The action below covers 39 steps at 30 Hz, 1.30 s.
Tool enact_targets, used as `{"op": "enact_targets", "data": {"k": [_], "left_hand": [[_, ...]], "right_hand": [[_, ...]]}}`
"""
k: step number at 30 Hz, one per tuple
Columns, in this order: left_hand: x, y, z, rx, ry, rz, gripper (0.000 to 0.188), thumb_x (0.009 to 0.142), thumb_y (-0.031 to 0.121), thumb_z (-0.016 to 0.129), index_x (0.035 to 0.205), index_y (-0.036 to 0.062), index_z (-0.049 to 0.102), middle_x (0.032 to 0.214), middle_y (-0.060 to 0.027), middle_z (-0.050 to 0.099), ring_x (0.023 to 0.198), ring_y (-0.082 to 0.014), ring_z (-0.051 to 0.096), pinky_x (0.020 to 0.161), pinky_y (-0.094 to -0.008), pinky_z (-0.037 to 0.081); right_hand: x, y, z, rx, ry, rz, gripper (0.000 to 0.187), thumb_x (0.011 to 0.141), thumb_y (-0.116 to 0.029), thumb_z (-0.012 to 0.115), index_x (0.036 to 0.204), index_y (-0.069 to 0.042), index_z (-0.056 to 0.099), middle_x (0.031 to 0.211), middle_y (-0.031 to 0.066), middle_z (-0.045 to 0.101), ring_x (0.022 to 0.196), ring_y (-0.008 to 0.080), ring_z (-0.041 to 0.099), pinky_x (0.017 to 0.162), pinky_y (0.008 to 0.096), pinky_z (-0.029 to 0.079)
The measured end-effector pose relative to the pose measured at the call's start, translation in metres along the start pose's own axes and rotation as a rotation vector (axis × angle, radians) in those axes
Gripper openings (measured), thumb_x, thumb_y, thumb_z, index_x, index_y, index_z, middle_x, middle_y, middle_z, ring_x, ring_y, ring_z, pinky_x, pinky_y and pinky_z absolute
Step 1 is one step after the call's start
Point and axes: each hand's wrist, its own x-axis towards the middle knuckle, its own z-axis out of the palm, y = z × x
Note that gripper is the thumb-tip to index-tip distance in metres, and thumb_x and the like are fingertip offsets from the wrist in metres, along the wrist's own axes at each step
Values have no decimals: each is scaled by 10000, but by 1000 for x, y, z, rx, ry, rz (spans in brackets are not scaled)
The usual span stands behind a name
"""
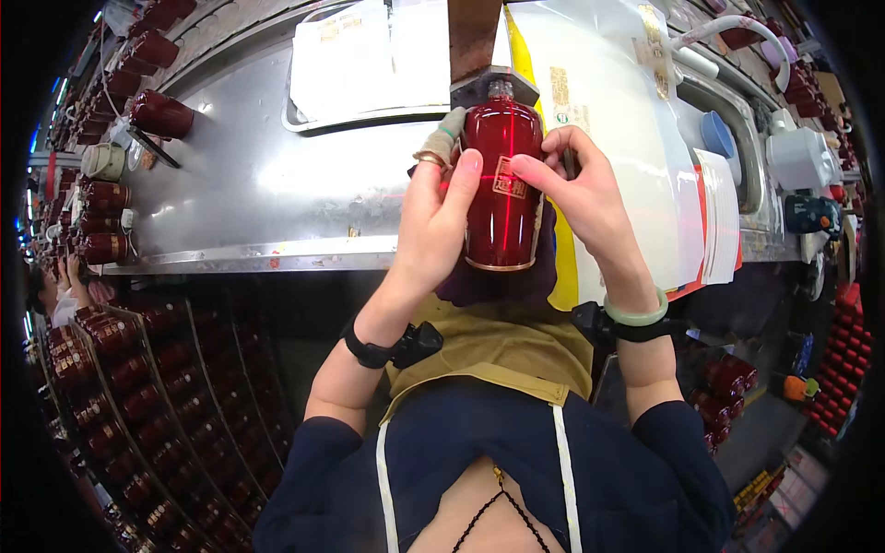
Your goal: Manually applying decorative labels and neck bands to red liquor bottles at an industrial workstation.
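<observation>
A glossy dark red bottle (498,221) lies at the counter's front edge on a dark cloth (544,284). Its clear neck points away from me, against a metal block (468,90). Thin red light lines cross the glass. My left hand (440,203) is closed along the bottle's left side, with a pale covering on a fingertip and a ring. On the right, my right hand (581,180) has its thumb at the edge of a square gold label (510,180) on the bottle. The other right fingers curl by the bottle's side, partly hidden.
White sheets (341,69) rest on a tray at the back left of the steel counter (249,203). Translucent sheets (627,184) cover the right, near a sink (761,184) with a blue bowl (717,134). Racked red bottles (138,405) stand lower left.
</observation>
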Motion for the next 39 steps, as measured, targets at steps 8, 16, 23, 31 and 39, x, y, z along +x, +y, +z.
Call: {"op": "enact_targets", "data": {"k": [8,16,23,31,39], "left_hand": [[2,-4,-1,-187,-12,-183,709,1016,118,634,1578,-36,229,1446,-164,523,1267,-181,559,1072,-330,469],[2,-8,0,-209,35,-170,691,1016,107,631,1572,-37,247,1414,-160,554,1227,-165,582,1052,-320,481],[1,-11,4,-238,96,-165,676,1011,100,637,1562,-40,273,1413,-164,555,1214,-168,594,1038,-319,493],[2,-11,4,-246,82,-158,632,1015,121,641,1535,-41,322,1416,-147,556,1234,-163,579,1056,-321,480],[2,-13,-10,-269,106,-235,542,1099,303,484,1540,13,363,1389,-112,587,1244,-156,583,1065,-311,457]], "right_hand": [[-2,8,2,107,-1,55,321,888,-242,827,951,-50,578,783,-69,486,719,22,438,628,195,370],[-3,11,7,206,32,85,325,880,-231,834,933,-62,561,777,-74,466,712,21,424,625,192,366],[-3,11,9,245,44,123,320,878,-214,835,935,-69,555,781,-79,456,711,14,410,612,185,348],[-3,18,10,209,61,67,343,866,-229,850,940,-71,555,783,-85,440,713,12,398,615,182,340],[-6,6,3,282,-2,176,260,949,-250,769,997,-63,596,790,-79,504,710,7,432,636,168,352]]}}
